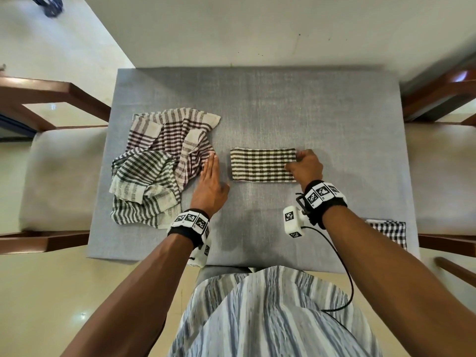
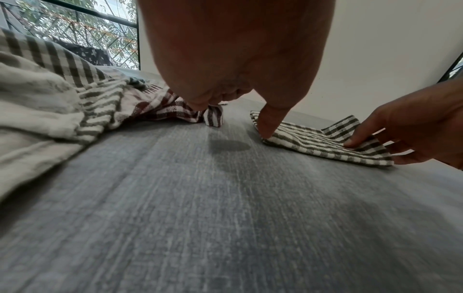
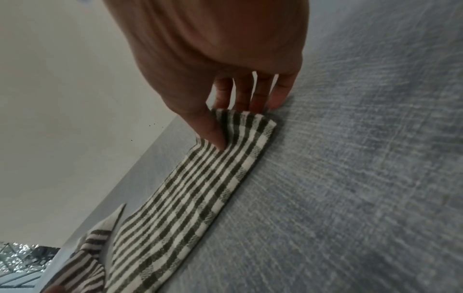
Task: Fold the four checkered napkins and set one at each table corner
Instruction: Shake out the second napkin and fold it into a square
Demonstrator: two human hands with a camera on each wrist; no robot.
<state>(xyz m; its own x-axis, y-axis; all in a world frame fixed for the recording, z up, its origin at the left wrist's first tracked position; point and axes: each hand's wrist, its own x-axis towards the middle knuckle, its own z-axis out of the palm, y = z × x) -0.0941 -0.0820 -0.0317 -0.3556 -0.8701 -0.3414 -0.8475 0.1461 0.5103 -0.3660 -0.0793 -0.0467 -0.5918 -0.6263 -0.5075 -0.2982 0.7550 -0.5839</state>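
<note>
A green-and-white checkered napkin point(image 1: 260, 164), folded into a long strip, lies flat at the middle of the grey table point(image 1: 257, 99). My right hand point(image 1: 300, 162) pinches its right end, thumb point(image 3: 213, 132) on top and fingers point(image 3: 250, 95) curled at the edge. My left hand point(image 1: 210, 171) lies flat with straight fingers between the strip and a crumpled pile of checkered napkins point(image 1: 164, 161), its fingertips touching the pile's maroon one point(image 2: 172, 111). Another folded dark checkered napkin point(image 1: 391, 231) sits at the near right corner, partly hidden by my right forearm.
Wooden chairs with pale cushions stand at the table's left point(image 1: 59, 176) and right point(image 1: 443, 171) sides. The far half of the table shows bare grey cloth. A wall lies just beyond the far edge. A cable point(image 1: 345, 279) hangs from my right wrist camera.
</note>
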